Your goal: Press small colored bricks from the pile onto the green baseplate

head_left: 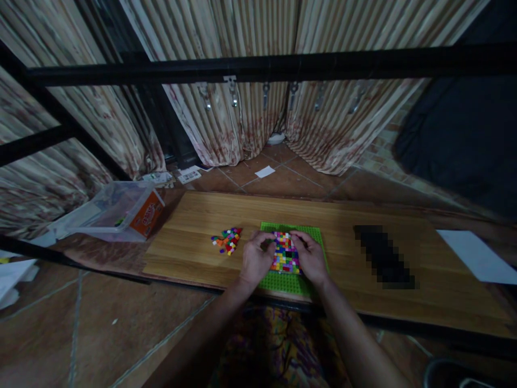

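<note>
A green baseplate (311,234) lies on the wooden board (194,237), near its front edge. A patch of small multicoloured bricks (286,253) covers the plate's middle. My left hand (255,261) rests on the plate's left side, fingers curled with the tips at the patch's top-left corner. My right hand (310,257) rests on the right side, fingers bent onto the patch's top edge. Whether either hand pinches a brick is hidden. A small heap of loose coloured bricks (227,240) lies on the board just left of my left hand.
A clear plastic tub (121,210) with an orange label stands at the board's far left. A pixelated dark object (383,256) lies right of the plate. White paper (479,256) sits at the far right. A black frame bar (258,67) crosses above; curtains hang behind.
</note>
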Available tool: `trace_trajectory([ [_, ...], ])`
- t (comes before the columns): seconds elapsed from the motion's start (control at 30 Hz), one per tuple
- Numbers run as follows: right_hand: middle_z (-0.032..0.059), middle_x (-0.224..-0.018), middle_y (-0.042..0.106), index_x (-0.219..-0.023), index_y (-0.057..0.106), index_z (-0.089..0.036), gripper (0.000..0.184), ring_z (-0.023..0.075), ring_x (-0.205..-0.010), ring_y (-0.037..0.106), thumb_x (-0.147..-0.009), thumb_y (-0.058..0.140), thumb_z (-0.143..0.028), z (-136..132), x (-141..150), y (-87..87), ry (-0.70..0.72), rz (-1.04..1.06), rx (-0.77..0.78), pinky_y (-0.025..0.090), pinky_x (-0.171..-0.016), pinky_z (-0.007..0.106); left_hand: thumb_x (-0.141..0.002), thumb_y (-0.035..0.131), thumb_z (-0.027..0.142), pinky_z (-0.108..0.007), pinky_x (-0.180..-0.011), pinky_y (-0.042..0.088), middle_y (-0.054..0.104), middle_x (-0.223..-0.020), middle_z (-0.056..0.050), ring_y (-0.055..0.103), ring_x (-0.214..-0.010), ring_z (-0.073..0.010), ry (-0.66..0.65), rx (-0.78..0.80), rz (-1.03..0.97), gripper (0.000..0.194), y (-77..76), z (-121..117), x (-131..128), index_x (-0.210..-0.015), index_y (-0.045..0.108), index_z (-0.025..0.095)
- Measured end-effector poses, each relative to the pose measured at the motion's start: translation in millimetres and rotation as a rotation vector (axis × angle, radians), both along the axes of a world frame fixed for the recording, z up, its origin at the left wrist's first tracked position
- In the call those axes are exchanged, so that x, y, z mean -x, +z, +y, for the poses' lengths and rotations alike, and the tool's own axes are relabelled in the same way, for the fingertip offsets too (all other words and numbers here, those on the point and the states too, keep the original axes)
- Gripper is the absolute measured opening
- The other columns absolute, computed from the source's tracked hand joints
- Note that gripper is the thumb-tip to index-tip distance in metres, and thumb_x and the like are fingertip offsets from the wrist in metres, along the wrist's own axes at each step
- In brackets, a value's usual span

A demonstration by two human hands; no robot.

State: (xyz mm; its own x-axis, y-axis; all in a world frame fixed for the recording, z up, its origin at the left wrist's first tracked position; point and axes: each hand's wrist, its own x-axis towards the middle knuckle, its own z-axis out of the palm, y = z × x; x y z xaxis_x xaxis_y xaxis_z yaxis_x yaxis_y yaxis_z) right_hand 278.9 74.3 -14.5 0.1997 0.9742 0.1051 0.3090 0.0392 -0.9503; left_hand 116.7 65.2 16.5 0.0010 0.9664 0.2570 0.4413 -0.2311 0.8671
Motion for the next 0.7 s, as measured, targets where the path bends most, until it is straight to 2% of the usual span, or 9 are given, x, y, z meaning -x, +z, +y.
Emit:
trace_trajectory([
  [0.33, 0.0045, -0.101, 0.070, -0.099, 0.069, -0.025, 0.036, 0.0234, -0.096, 0.061, -0.082, 0.051, -0.051, -0.5, -1.2, 0.0, 0.000, -0.016, -0.001, 0.045, -0.086, 0.038, -0.081, 0.057, 0.016, -0.023, -0.071, 0.052, 0.067, -0.092, -0.003, 0.063, -0.079, -0.0128, 0.056, 0.094, -0.176, 0.015, 5.4, -1.1, -8.1, -0.094, 0.064, 0.018],
  [0.5, 0.0043, -0.101, 0.070, -0.100, 0.069, -0.025, 0.036, 0.0228, -0.095, 0.061, -0.082, 0.052, -0.051, -0.4, -2.4, -2.3, 0.009, -0.005, 0.000, 0.045, -0.087, 0.037, -0.079, 0.060, 0.019, -0.025, -0.072, 0.051, 0.068, -0.089, -0.004, 0.063, -0.075, -0.0132, 0.121, 0.114, -0.098, 0.017, 5.6, 3.9, -12.6, -0.096, 0.064, 0.017],
  [0.7, 0.0043, -0.101, 0.070, -0.099, 0.070, -0.024, 0.036, 0.0229, -0.094, 0.061, -0.081, 0.054, -0.050, 0.3, -2.2, -3.2, 0.002, 0.014, 0.003, 0.045, -0.087, 0.038, -0.080, 0.058, 0.017, -0.026, -0.073, 0.052, 0.069, -0.091, -0.004, 0.064, -0.076, -0.0136, 0.126, 0.109, -0.082, 0.018, 1.0, 5.0, -12.7, -0.097, 0.064, 0.017],
])
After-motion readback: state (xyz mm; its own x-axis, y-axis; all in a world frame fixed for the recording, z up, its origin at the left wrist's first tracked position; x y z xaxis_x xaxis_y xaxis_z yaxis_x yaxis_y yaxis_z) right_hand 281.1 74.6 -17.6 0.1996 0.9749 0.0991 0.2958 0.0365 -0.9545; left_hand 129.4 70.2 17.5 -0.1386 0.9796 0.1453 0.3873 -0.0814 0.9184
